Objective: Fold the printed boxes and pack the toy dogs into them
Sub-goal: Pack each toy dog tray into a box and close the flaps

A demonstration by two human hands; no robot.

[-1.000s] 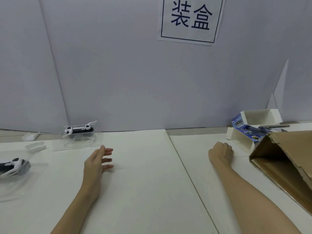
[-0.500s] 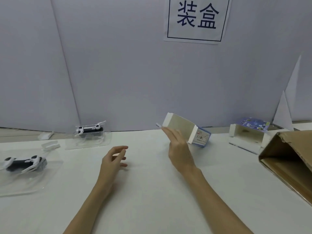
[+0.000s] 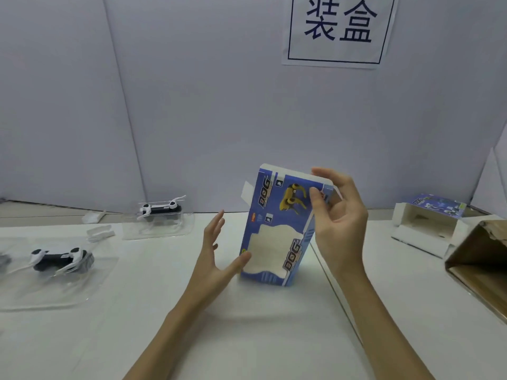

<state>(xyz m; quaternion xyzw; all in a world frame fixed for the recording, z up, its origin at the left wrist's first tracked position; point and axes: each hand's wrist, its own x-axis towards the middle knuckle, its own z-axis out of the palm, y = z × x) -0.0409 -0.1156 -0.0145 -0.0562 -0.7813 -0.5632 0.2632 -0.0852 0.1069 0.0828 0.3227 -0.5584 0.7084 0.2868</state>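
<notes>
Your right hand (image 3: 338, 215) pinches the box (image 3: 282, 229) near its top, long axis upright over the tabletop (image 3: 247, 338). Your left hand (image 3: 216, 253) is spread open, thumb touching its lower left edge, nearer the bottom end.

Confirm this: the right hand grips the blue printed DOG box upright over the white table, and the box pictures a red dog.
Not quite. The right hand does grip the blue printed DOG box upright over the white table, but the head view shows the pictured dog is yellow, not red.
</notes>
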